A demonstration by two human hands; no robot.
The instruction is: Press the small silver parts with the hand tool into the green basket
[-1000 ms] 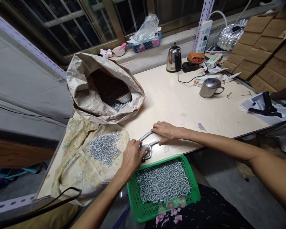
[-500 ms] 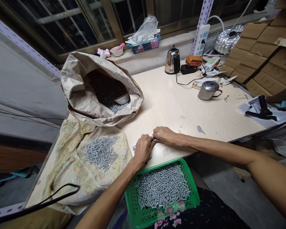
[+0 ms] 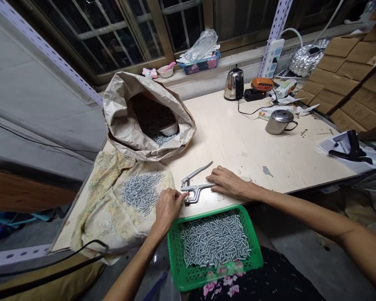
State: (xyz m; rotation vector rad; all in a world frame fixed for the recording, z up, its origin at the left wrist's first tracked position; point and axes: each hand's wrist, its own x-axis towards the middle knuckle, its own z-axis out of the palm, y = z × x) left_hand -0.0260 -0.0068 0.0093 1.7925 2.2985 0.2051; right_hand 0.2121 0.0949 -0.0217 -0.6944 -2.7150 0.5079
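Note:
Grey metal snap pliers point(image 3: 198, 193) lie on the table with their two handles spread apart and a spring showing near the jaw. My right hand point(image 3: 228, 182) is closed over the end of the lower handle. At the jaw end is my left hand point(image 3: 168, 210), thumb and forefinger pinched together; whatever they hold is too small to make out. Just below the hands, a green plastic basket point(image 3: 173, 255) is full of small silvery screw-like metal pieces point(image 3: 214, 240). More such pieces point(image 3: 142, 191) lie heaped on a yellowish floral cloth point(image 3: 97, 217) to the left.
A large open sack point(image 3: 122, 96) with metal pieces and a scoop point(image 3: 169, 129) stands behind the cloth. Farther back are a kettle point(image 3: 233, 85), an orange battery point(image 3: 262, 84) and a lidded metal mug point(image 3: 278, 123). Cardboard boxes point(image 3: 341, 79) are stacked at right. A black cable point(image 3: 81, 255) crosses the lower left.
My hands were together over the pliers, mostly covering them. Now they are apart, the left at the jaw, and the upper handle stands raised away from the lower one. The view has shifted slightly.

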